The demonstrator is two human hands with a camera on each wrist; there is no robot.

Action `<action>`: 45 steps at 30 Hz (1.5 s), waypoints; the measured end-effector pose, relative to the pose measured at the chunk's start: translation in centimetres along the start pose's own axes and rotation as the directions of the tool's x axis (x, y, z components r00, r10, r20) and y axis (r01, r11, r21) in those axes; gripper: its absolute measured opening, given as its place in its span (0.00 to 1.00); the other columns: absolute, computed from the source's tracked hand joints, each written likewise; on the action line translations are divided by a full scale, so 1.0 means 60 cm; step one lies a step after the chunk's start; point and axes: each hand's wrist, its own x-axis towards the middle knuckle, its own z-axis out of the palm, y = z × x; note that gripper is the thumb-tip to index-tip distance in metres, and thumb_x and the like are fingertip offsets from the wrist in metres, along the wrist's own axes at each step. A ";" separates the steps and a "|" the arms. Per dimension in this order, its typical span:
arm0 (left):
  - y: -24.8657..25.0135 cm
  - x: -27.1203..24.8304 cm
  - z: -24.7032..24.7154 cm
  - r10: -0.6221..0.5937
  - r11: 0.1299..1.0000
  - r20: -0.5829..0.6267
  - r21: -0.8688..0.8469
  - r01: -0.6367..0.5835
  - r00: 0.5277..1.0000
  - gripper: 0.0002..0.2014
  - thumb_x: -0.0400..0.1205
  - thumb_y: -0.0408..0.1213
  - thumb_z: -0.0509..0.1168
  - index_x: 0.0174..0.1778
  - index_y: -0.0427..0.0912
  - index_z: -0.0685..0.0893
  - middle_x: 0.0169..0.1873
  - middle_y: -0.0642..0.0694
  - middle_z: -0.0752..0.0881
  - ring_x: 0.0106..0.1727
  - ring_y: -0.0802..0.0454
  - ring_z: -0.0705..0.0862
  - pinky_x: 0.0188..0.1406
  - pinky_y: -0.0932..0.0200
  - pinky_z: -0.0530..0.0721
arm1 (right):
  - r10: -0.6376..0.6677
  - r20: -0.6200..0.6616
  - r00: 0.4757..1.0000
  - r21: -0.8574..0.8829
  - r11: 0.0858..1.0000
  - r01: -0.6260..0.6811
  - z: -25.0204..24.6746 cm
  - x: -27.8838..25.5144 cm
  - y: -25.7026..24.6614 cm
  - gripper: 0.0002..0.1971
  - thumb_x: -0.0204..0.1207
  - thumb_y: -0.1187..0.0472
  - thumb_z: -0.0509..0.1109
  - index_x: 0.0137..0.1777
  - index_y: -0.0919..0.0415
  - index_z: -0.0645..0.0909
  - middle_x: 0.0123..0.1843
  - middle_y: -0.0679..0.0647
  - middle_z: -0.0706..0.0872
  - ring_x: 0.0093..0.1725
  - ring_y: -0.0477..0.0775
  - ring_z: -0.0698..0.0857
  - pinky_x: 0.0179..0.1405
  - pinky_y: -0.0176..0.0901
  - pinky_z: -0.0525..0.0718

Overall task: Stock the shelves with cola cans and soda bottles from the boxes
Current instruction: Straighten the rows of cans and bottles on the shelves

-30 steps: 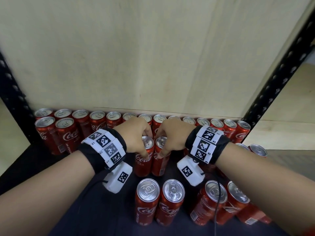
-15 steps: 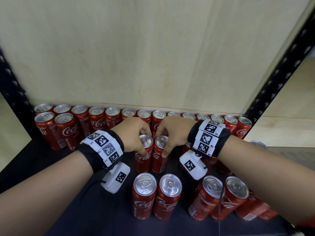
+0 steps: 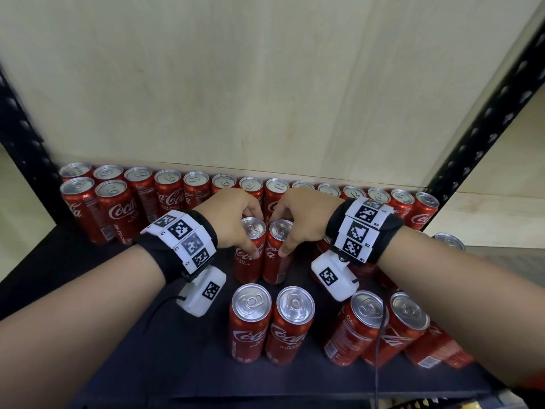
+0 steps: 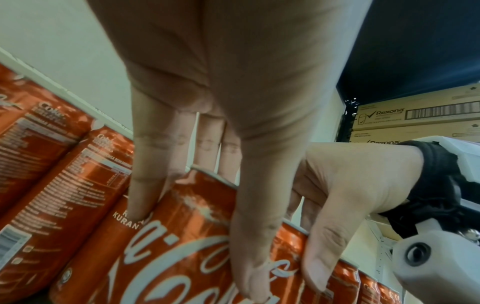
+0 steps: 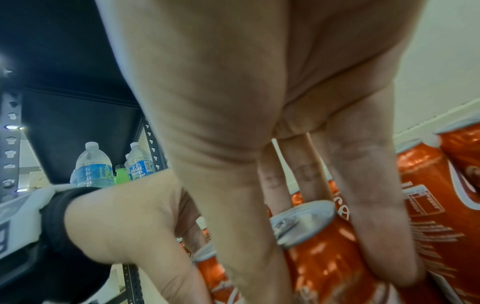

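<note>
At centre frame of the head view, we see the left hand (image 3: 233, 219) and right hand (image 3: 300, 216) side by side on the dark shelf (image 3: 124, 335), each on one upright cola can. Left grip: thumb and fingers curled round the top of the left can (image 3: 250, 249), pinching it below the rim; the left wrist view shows the thumb across the white logo and the fingers down the far side. Right grip: likewise pinching the right can (image 3: 278, 252), thumb on the near side, fingers behind, confirmed in the right wrist view (image 5: 324, 257). The two held cans stand touching each other.

Behind the hands, across mid-frame, a back row of cans (image 3: 171, 190) runs along the pale wooden back panel (image 3: 265, 84). At left, two more cans (image 3: 97, 208) stand in front of that row. Toward lower centre, a pair of cans (image 3: 271, 323) stands just in front of the held ones, apart from them. At lower right, further cans (image 3: 380, 329) sit beneath the right forearm.

In the right wrist view, upper left, water bottles (image 5: 92, 164) stand on another shelf. In the left wrist view, upper right, cardboard boxes (image 4: 415, 115) marked Rexona are stacked.
</note>
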 end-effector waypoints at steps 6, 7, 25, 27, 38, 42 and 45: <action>0.003 -0.002 -0.003 -0.008 1.000 -0.004 -0.010 0.008 1.000 0.32 0.56 0.46 0.90 0.55 0.52 0.88 0.47 0.57 0.88 0.48 0.59 0.87 0.53 0.49 0.90 | 0.013 0.009 1.000 -0.032 0.999 -0.013 -0.003 0.000 -0.005 0.33 0.61 0.47 0.89 0.68 0.51 0.87 0.51 0.41 0.86 0.52 0.46 0.85 0.49 0.39 0.81; 0.004 -0.002 -0.003 -0.009 1.000 -0.004 -0.008 0.009 1.000 0.32 0.56 0.46 0.90 0.55 0.52 0.88 0.47 0.57 0.88 0.49 0.59 0.86 0.53 0.49 0.89 | 0.017 0.013 1.000 -0.036 0.999 -0.017 -0.004 0.000 -0.006 0.33 0.61 0.47 0.89 0.68 0.51 0.87 0.52 0.41 0.86 0.52 0.46 0.85 0.49 0.39 0.81; -0.030 -0.031 -0.110 -0.074 0.993 -0.153 -0.100 0.059 0.986 0.29 0.66 0.54 0.84 0.63 0.58 0.84 0.56 0.64 0.85 0.61 0.58 0.84 0.66 0.45 0.82 | 0.105 -0.110 0.988 0.028 0.994 -0.102 -0.094 0.010 -0.001 0.37 0.74 0.31 0.73 0.79 0.48 0.73 0.70 0.47 0.84 0.68 0.52 0.82 0.69 0.48 0.77; -0.048 -0.043 -0.135 -0.076 0.996 -0.297 -0.065 0.059 0.952 0.28 0.68 0.54 0.83 0.63 0.60 0.84 0.57 0.63 0.85 0.63 0.56 0.83 0.65 0.44 0.83 | 0.093 -0.151 0.984 0.034 0.995 -0.089 -0.102 0.026 -0.019 0.36 0.77 0.33 0.71 0.81 0.50 0.71 0.72 0.49 0.83 0.69 0.53 0.81 0.68 0.46 0.76; -0.178 -0.121 -0.223 -0.170 0.931 -0.470 0.212 0.298 0.866 0.34 0.73 0.54 0.78 0.75 0.50 0.78 0.70 0.41 0.81 0.69 0.41 0.79 0.69 0.46 0.76 | -0.130 -0.189 0.973 -0.041 0.991 0.124 -0.103 0.129 -0.183 0.41 0.81 0.34 0.67 0.87 0.55 0.62 0.83 0.55 0.73 0.78 0.58 0.76 0.74 0.48 0.74; -0.229 -0.149 -0.240 -0.367 0.852 -0.388 0.225 0.473 0.845 0.46 0.71 0.57 0.79 0.84 0.49 0.68 0.77 0.39 0.74 0.76 0.39 0.75 0.73 0.46 0.75 | -0.186 -0.116 0.976 -0.112 0.978 0.173 -0.086 0.162 -0.246 0.42 0.81 0.34 0.66 0.89 0.56 0.59 0.87 0.54 0.67 0.83 0.58 0.70 0.79 0.50 0.69; -0.257 -0.163 -0.247 -0.429 0.821 -0.361 0.226 0.524 0.828 0.44 0.71 0.58 0.78 0.82 0.49 0.70 0.74 0.40 0.76 0.73 0.39 0.77 0.72 0.46 0.77 | -0.180 -0.079 0.981 -0.110 0.979 0.171 -0.067 0.189 -0.288 0.43 0.80 0.34 0.68 0.89 0.56 0.60 0.87 0.54 0.67 0.84 0.58 0.69 0.80 0.50 0.68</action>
